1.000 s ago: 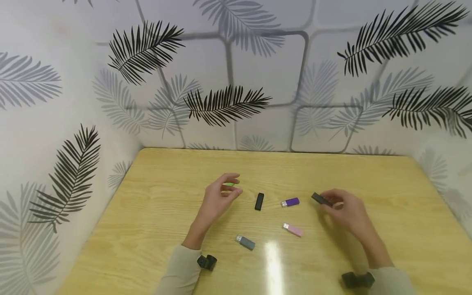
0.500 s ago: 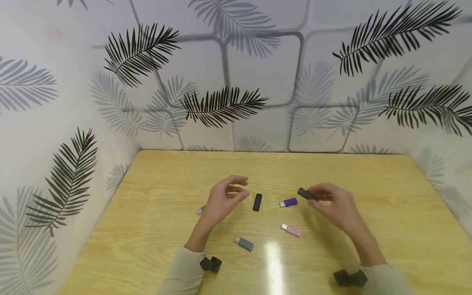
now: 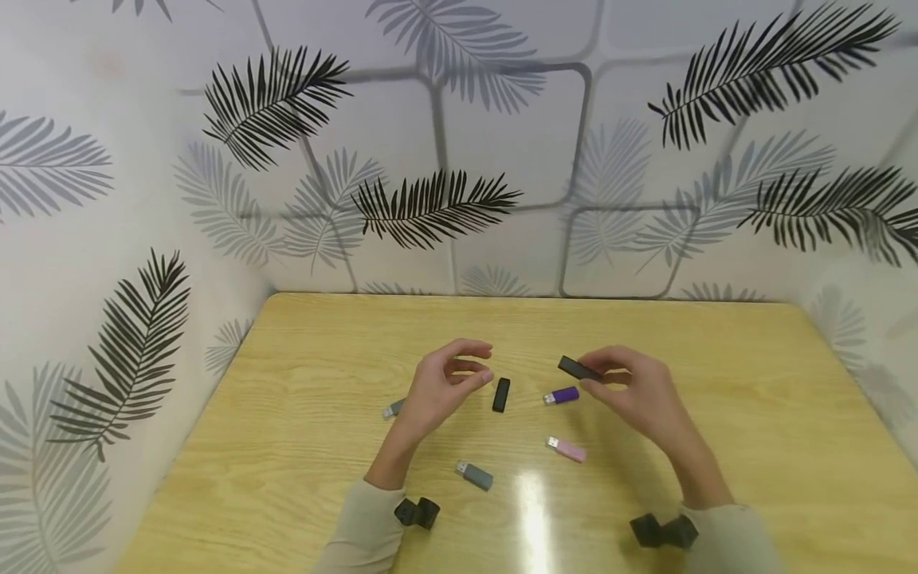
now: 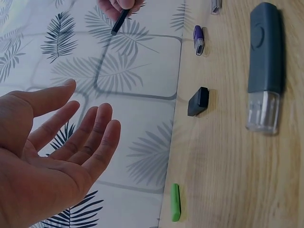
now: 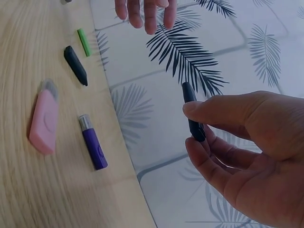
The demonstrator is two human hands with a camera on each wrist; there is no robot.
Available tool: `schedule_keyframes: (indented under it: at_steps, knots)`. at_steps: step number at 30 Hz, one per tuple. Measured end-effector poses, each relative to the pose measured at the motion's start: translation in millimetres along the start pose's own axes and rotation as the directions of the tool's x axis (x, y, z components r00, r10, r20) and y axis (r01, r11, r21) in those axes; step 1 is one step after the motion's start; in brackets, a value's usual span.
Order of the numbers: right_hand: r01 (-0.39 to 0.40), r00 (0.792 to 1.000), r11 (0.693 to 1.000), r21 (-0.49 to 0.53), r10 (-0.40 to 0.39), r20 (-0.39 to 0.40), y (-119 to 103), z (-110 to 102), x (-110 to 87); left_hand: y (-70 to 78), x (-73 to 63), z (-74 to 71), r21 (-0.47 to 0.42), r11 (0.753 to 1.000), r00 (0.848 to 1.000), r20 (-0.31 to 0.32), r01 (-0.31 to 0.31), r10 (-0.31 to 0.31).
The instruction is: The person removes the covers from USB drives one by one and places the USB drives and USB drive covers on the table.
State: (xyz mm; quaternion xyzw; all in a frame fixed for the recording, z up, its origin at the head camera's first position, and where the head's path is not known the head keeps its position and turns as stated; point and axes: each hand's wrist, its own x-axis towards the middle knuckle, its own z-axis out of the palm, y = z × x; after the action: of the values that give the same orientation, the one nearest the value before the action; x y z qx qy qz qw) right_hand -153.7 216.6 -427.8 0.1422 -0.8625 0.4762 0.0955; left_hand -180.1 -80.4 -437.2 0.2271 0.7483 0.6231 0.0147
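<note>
My right hand (image 3: 638,391) pinches a black USB stick (image 3: 572,367) between thumb and fingers, above the table near a purple USB stick (image 3: 566,395). In the right wrist view the pinched stick slants upward from the fingertips. My left hand (image 3: 441,391) hovers over the table with loosely bent fingers and holds nothing. Just right of its fingertips a second black USB stick (image 3: 501,395) lies on the table. A green stick (image 4: 175,203) lies below the left hand, hidden by it in the head view.
A pink USB stick (image 3: 567,449) and a grey one (image 3: 475,475) lie nearer the front of the wooden table (image 3: 287,478). Another grey stick (image 3: 394,408) lies left of the left wrist, partly covered. A leaf-patterned wall (image 3: 502,143) stands behind the table.
My right hand has moved left with the black USB stick, from right of the purple stick to above it. My left hand has drifted slightly right, uncovering part of a grey stick.
</note>
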Motion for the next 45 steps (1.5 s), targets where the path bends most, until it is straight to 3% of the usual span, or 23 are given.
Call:
schedule_keyframes:
  at_steps: [15, 22, 34, 45]
  knots:
    - [0.057, 0.998, 0.989, 0.135, -0.061, 0.023, -13.2, 8.9, 3.3, 7.5, 6.3, 13.8, -0.058, 0.998, 0.999, 0.045, 0.01, -0.008]
    - [0.137, 0.989, 0.978, 0.157, -0.143, 0.027, -20.5, 12.5, 3.0, 8.9, 8.9, 23.4, -0.095, 0.995, 0.994, 0.108, -0.008, 0.018]
    - [0.252, 0.963, 0.948, 0.193, -0.266, 0.05, -24.8, 28.3, 9.4, 11.6, 11.6, 27.7, -0.146, 0.989, 0.994, 0.11, 0.01, 0.006]
    - [0.279, 0.955, 0.953, 0.121, -0.288, 0.064, -22.9, 34.4, 12.5, 5.7, 7.6, 31.8, -0.143, 0.989, 0.996, 0.075, -0.027, 0.038]
